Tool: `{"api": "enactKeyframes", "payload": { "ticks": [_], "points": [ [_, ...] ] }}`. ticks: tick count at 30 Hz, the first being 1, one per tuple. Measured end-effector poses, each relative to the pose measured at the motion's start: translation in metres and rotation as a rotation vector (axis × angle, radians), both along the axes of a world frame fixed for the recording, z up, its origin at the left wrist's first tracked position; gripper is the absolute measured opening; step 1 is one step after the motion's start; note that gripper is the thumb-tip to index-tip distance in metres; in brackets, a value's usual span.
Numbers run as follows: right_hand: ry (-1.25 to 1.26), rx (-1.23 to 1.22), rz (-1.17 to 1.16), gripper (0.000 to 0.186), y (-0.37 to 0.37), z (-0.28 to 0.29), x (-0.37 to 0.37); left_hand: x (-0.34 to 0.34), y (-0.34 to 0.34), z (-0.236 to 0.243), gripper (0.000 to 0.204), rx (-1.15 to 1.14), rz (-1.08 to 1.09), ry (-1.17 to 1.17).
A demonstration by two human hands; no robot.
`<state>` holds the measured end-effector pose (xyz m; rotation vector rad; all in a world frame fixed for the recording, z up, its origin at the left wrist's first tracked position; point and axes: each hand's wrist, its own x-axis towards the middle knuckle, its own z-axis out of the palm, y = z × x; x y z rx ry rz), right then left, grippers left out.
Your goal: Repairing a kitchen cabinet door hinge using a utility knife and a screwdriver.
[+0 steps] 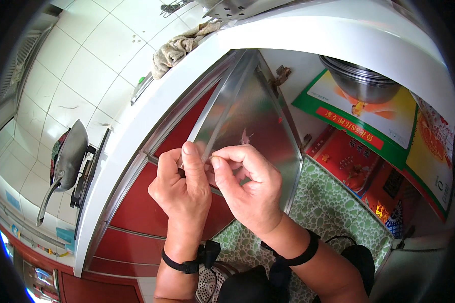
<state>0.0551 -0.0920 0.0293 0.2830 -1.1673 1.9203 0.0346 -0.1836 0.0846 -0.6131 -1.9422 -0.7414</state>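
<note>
Cabinet door (270, 151), metal-faced inside, stands open below the front edge of the white worktop (136, 121). Opening is complete; a steel pot (359, 86) and a green-bordered carton (349, 126) remain inside the cabinet. Fingertip work appears to be in progress; the pictures do not establish how much is left. Both hands meet in front of the door, overlapping it in view; contact with it cannot be confirmed. Left hand (183, 189): fingers curled, thumb raised. Right hand (252, 184): thumb and index finger brought together, beside the left fingertips. Whether either grasps a small item cannot be determined.
</note>
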Motion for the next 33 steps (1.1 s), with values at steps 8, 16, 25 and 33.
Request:
{"api": "enactKeyframes", "payload": {
  "ticks": [8,16,25,33],
  "points": [
    [0.047,0.030,-0.101,0.011,-0.001,0.007,0.002,0.007,-0.001,-0.001,0.054,0.084,-0.006,-0.038],
    [0.066,0.109,-0.237,0.013,0.000,0.010,0.005,0.020,-0.009,-0.003,0.051,0.145,-0.195,-0.209],
    [0.167,0.199,-0.352,0.017,0.001,0.007,0.001,0.016,-0.015,-0.011,0.045,0.205,-0.298,-0.270],
    [0.173,0.192,-0.368,0.015,0.000,0.008,0.001,0.014,-0.014,-0.012,0.044,0.208,-0.324,-0.252]
  ]
}}
